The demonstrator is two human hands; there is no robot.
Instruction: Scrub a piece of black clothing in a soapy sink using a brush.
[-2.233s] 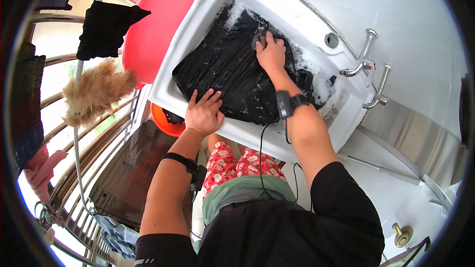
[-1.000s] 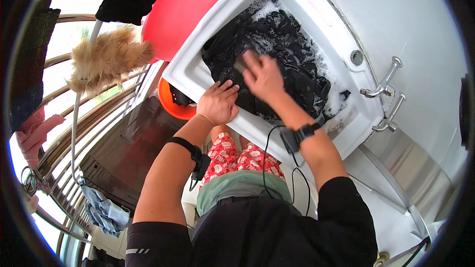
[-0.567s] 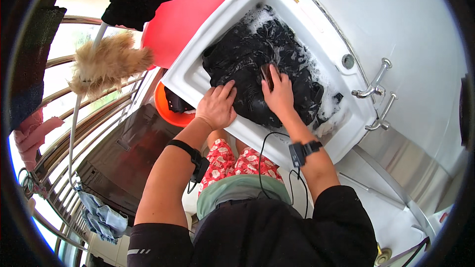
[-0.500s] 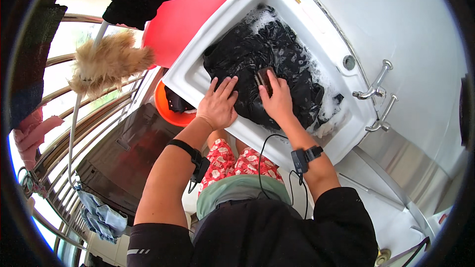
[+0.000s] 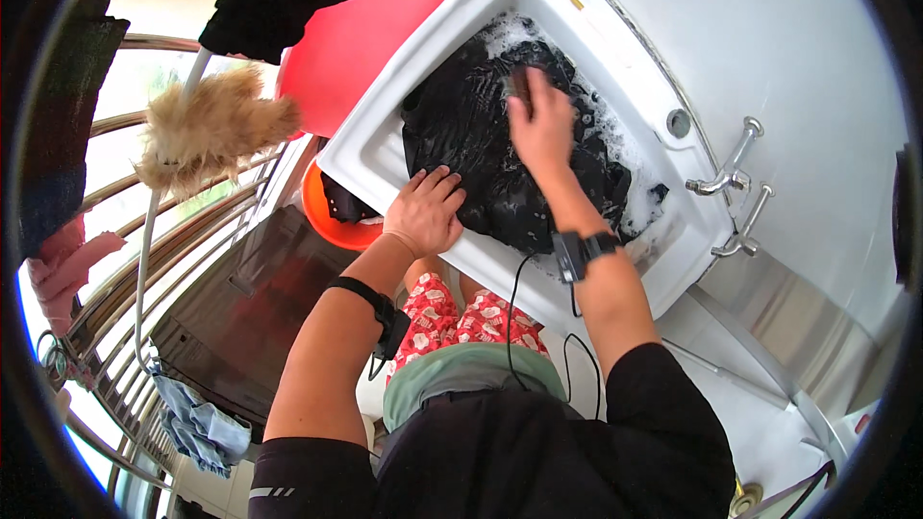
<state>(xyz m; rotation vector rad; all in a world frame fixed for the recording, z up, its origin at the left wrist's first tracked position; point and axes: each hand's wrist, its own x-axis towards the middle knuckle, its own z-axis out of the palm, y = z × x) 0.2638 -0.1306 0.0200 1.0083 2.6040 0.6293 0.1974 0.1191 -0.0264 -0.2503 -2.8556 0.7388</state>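
A soaked black garment (image 5: pixel 481 149) is spread in the white sink (image 5: pixel 367 139), with suds along its far and right sides. My right hand (image 5: pixel 545 130) is closed round a small brown scrubbing brush (image 5: pixel 520 86) over the upper part of the cloth. Motion blurs the brush and fingertips a little. At the near left of the sink, my left hand (image 5: pixel 428 207) has its fingers bent down on the garment's edge, gripping it against the rim. Its fingertips are partly hidden.
Two metal taps (image 5: pixel 721 173) stick out from the right wall. A pink-red basin (image 5: pixel 356 34) stands behind the sink; an orange basin (image 5: pixel 322 216) with dark clothes is at its left. A furry tan item (image 5: pixel 216 125) hangs by the window bars. A black cable (image 5: pixel 510 327) dangles near my waist.
My right hand has moved the brush away from me across the garment. The fingers of my left hand have bent more, while that hand stays in place. The cloth looks flatter.
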